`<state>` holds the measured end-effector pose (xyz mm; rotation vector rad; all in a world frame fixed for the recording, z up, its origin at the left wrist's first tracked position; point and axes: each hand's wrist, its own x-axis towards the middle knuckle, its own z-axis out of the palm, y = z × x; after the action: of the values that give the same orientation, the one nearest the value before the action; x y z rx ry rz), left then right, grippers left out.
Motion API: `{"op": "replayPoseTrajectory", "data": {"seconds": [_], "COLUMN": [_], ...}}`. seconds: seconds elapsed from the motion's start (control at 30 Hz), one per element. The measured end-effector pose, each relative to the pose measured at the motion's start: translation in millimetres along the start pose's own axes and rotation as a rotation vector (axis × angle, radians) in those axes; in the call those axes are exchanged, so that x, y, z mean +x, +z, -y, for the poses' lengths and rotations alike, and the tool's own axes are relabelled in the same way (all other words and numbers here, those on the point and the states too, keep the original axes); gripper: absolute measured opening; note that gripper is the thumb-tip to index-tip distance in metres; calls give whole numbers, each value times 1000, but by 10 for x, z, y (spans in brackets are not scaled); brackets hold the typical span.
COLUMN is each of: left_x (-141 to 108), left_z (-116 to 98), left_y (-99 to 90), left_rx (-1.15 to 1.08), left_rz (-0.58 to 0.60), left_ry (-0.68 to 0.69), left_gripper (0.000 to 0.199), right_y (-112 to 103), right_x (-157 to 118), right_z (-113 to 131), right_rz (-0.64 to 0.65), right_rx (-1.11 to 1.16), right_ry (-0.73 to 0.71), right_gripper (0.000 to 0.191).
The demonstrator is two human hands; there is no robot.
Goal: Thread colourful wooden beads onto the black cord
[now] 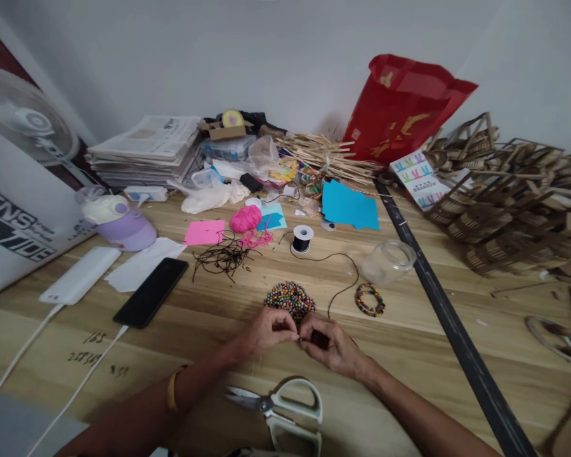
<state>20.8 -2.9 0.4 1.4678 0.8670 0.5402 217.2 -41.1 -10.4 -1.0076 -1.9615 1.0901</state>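
Just in front of a pile of small multicoloured beads (290, 299), the fingertips of both hands meet. My left hand (272, 330) is closed in a pinch; what it holds is too small to make out. Thumb and forefinger of my right hand (332, 343) also pinch together, touching the left fingertips. A thin black cord (356, 270) runs from a white spool (302, 238) to behind the right hand, which seems to hold its end. A finished-looking beaded bracelet (370, 299) lies to the right. Scissors (271, 403) with pale handles lie below the hands, blades pointing left.
A glass jar (389, 261) lies right of the spool. Cut black cords (224, 255), pink yarn (246, 219) and blue paper (349, 204) lie behind. A phone (151, 292) and white power bank (80, 275) are left. Small woven baskets (499, 203) crowd the right.
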Motion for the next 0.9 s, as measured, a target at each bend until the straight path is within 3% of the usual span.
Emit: {"op": "replayPoseTrajectory", "data": {"seconds": [0.13, 0.27, 0.53, 0.9], "left_x": [5, 11, 7, 9], "left_z": [2, 22, 16, 38], "left_y": [-4, -7, 1, 19], "left_rx": [-29, -63, -66, -7], "left_rz": [-5, 1, 14, -47], "left_ry": [-2, 13, 29, 65], "left_gripper": [16, 15, 16, 8], "right_y": [-24, -33, 17, 26], "right_x": [-3, -11, -26, -13], "right_z": [41, 35, -45, -38], "right_rz": [28, 39, 31, -16], "right_rx": [15, 3, 31, 25], "right_ry": [-41, 7, 137, 86], "right_gripper": [9, 14, 4, 3]}}
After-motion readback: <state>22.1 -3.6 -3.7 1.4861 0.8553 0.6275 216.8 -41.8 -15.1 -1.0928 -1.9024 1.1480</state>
